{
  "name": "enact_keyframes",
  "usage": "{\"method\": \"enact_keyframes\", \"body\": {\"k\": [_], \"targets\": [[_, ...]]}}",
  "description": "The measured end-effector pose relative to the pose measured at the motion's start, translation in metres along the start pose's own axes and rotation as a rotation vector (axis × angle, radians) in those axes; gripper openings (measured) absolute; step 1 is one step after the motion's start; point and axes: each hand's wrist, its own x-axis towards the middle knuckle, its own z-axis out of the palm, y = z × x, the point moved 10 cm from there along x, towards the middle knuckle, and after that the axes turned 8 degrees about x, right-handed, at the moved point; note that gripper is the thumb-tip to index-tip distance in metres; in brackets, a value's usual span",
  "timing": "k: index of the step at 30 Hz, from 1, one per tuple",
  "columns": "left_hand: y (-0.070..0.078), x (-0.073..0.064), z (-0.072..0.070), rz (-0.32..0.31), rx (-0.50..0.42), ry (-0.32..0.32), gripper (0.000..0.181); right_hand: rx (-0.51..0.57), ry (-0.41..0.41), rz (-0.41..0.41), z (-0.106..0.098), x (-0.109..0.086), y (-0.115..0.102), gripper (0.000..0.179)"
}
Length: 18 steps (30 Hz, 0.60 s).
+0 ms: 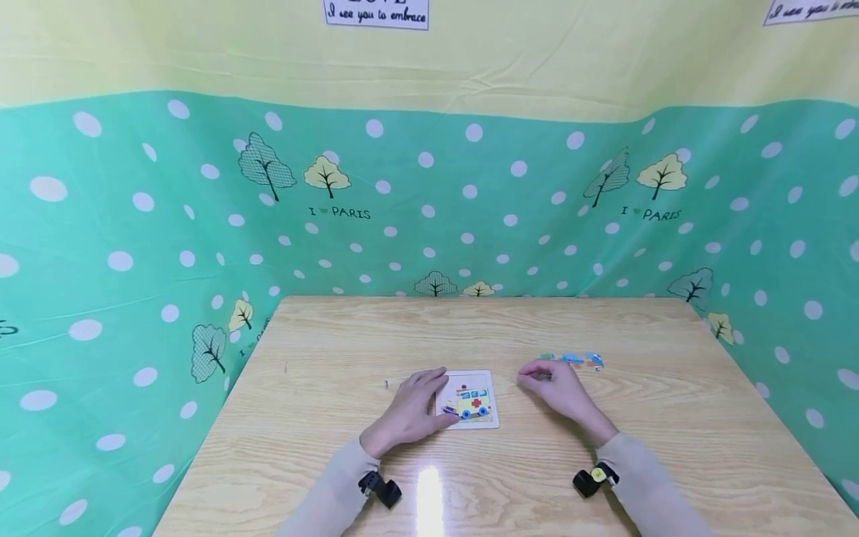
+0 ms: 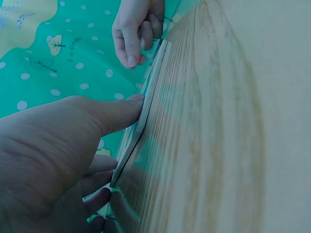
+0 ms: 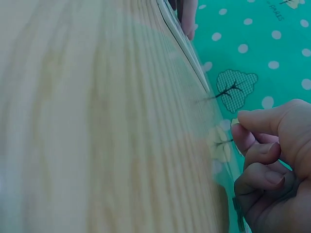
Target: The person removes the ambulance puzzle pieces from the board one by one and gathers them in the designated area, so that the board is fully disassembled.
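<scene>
A square puzzle board point(image 1: 473, 425) with a yellow ambulance picture point(image 1: 470, 403) lies flat on the wooden table. My left hand point(image 1: 417, 410) holds its left side, thumb on the near edge and fingers at the far left corner. The left wrist view shows the thumb point(image 2: 121, 111) against the board's edge point(image 2: 141, 127). To the right of the board, my right hand point(image 1: 560, 388) hovers with curled fingers, thumb and index tips together. A yellowish patch shows at those tips in the right wrist view; whether it is a held piece or the cloth's print, I cannot tell.
Several colourful puzzle pieces point(image 1: 572, 359) lie just beyond the right hand, partly hidden by it. A tiny dark speck point(image 1: 385, 384) is left of the board. Polka-dot cloth point(image 1: 470, 224) hangs around the table's point(image 1: 335, 335) back and sides.
</scene>
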Motion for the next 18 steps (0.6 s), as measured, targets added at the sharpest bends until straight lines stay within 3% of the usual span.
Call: {"method": "enact_keyframes", "body": {"k": [18], "targets": [[-0.003,0.001,0.002,-0.029,-0.003,-0.012,0.081,0.046,-0.084,-0.009,0.039,0.005,-0.017,0.012]]}}
